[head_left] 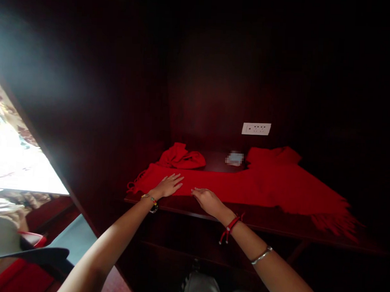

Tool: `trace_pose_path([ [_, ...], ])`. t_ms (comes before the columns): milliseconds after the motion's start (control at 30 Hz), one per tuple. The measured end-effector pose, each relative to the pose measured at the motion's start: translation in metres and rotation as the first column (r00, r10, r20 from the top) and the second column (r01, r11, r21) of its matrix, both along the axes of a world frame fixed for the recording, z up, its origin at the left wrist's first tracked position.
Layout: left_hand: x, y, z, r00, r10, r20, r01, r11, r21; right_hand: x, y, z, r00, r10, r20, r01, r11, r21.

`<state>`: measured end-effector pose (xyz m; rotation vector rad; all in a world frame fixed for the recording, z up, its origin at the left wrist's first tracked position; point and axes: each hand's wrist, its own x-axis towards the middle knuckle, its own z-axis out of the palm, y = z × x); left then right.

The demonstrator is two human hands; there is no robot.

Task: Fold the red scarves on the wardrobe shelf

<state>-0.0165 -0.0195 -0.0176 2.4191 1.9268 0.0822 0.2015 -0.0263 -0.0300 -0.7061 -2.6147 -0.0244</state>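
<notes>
A long red scarf (pixel 261 187) with fringed ends lies spread across a dark wooden shelf (pixel 275 229). My left hand (pixel 169 185) rests flat on the scarf near its left end, fingers stretched out. My right hand (pixel 207 200) lies palm down on the scarf's front edge just to the right, fingers extended toward the left hand. Both hands hold nothing. A bunched red cloth (pixel 181 157) sits behind the left hand, and another folded red piece (pixel 274 156) lies at the back right.
A white socket plate (pixel 256 129) is on the dark back wall. A small pale object (pixel 235 158) sits on the shelf between the red pieces. A dark side panel (pixel 85 150) rises at the left. A lower shelf (pixel 177 250) runs beneath.
</notes>
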Motion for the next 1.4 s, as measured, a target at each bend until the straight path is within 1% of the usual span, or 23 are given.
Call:
trace_pose_path([
  [67,-0.002,0.002,0.0,1.0,0.03,0.0,-0.03,1.0,0.002,0.0,0.001,-0.003,1.0,0.016,-0.027,-0.016,1.0,-0.017],
  [167,-0.006,0.003,0.0,0.999,0.04,-0.009,-0.04,0.999,0.008,0.0,0.002,-0.005,0.998,0.044,-0.052,-0.046,0.998,-0.032],
  [300,-0.006,0.003,0.0,0.999,0.035,-0.016,-0.035,0.999,0.003,0.003,-0.003,-0.002,0.998,0.05,-0.042,-0.053,0.996,-0.074],
  [367,-0.007,0.003,-0.001,0.999,0.03,-0.025,-0.03,1.0,0.003,0.008,-0.005,0.002,1.0,0.022,-0.02,-0.023,0.995,-0.096],
  [467,-0.01,0.004,-0.001,0.999,0.006,-0.05,-0.006,1.0,-0.001,0.022,-0.007,0.007,0.995,-0.087,0.058,0.094,0.986,-0.135],
  [533,-0.013,0.005,-0.001,0.998,0.002,-0.063,-0.002,1.0,0.0,0.034,-0.007,0.009,0.98,-0.145,0.139,0.169,0.968,-0.187],
  [600,-0.016,0.006,-0.002,0.997,0.016,-0.071,-0.015,1.0,0.01,0.046,-0.005,0.012,0.967,-0.148,0.206,0.198,0.95,-0.244],
  [667,-0.018,0.008,-0.003,0.997,0.027,-0.075,-0.026,0.999,0.019,0.057,-0.002,0.015,0.958,-0.166,0.235,0.231,0.93,-0.286],
  [800,-0.022,0.013,-0.005,0.996,0.035,-0.086,-0.034,0.999,0.017,0.077,0.006,0.018,0.909,-0.296,0.294,0.388,0.858,-0.337],
  [967,-0.024,0.016,-0.006,0.995,0.033,-0.096,-0.033,0.999,0.002,0.108,0.008,0.018,0.884,-0.314,0.346,0.435,0.823,-0.366],
  [1100,-0.024,0.017,-0.005,0.995,0.041,-0.095,-0.042,0.999,-0.008,0.146,0.005,0.016,0.811,-0.432,0.395,0.565,0.753,-0.338],
  [1167,-0.024,0.017,-0.005,0.994,0.043,-0.096,-0.044,0.999,-0.008,0.16,0.003,0.015,0.787,-0.465,0.406,0.6,0.731,-0.326],
  [1200,-0.024,0.017,-0.005,0.995,0.043,-0.095,-0.044,0.999,-0.007,0.164,0.003,0.016,0.788,-0.469,0.398,0.599,0.733,-0.323],
  [1267,-0.023,0.017,-0.004,0.994,0.048,-0.095,-0.049,0.999,-0.005,0.164,0.004,0.02,0.814,-0.469,0.342,0.569,0.763,-0.306],
  [1333,-0.021,0.016,-0.002,0.993,0.058,-0.1,-0.06,0.998,-0.017,0.156,0.009,0.027,0.848,-0.458,0.268,0.522,0.809,-0.27],
  [1400,-0.019,0.014,0.0,0.992,0.064,-0.105,-0.068,0.997,-0.044,0.142,0.021,0.036,0.863,-0.446,0.235,0.497,0.835,-0.238],
])
